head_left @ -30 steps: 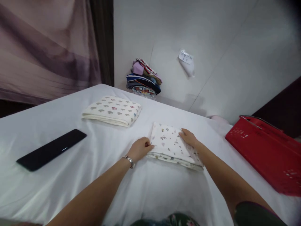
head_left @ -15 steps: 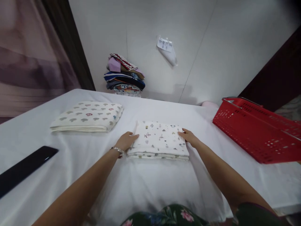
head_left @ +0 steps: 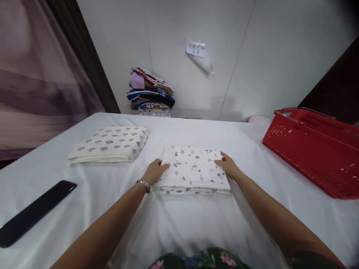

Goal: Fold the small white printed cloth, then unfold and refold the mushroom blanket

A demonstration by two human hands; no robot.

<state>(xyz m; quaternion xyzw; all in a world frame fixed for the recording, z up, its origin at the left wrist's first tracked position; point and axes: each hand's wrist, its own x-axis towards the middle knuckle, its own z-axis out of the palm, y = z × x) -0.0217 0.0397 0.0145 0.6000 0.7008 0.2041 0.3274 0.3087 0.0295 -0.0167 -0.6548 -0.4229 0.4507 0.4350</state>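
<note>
A folded white cloth [head_left: 193, 168] with small leaf and plant prints lies flat in front of me on the white-covered table [head_left: 185, 220]. My left hand [head_left: 155, 171] grips its left edge, thumb on top and fingers tucked beneath. At the opposite edge my right hand [head_left: 226, 164] holds the cloth in the same way, thumb above. Farther left rests a second folded cloth [head_left: 110, 144], white with grey mushroom shapes and a few red ones; neither hand touches it.
A red plastic basket [head_left: 316, 149] with metal handles stands on the right. At the left lies a long black flat object [head_left: 36, 211]. Behind the table, a pile of folded fabrics [head_left: 151, 91] leans near the wall, where a paper note [head_left: 196, 49] hangs.
The camera view has shifted slightly, so everything sits a little differently in the picture. Both hands keep their hold on the leaf-print cloth, which looks unchanged.
</note>
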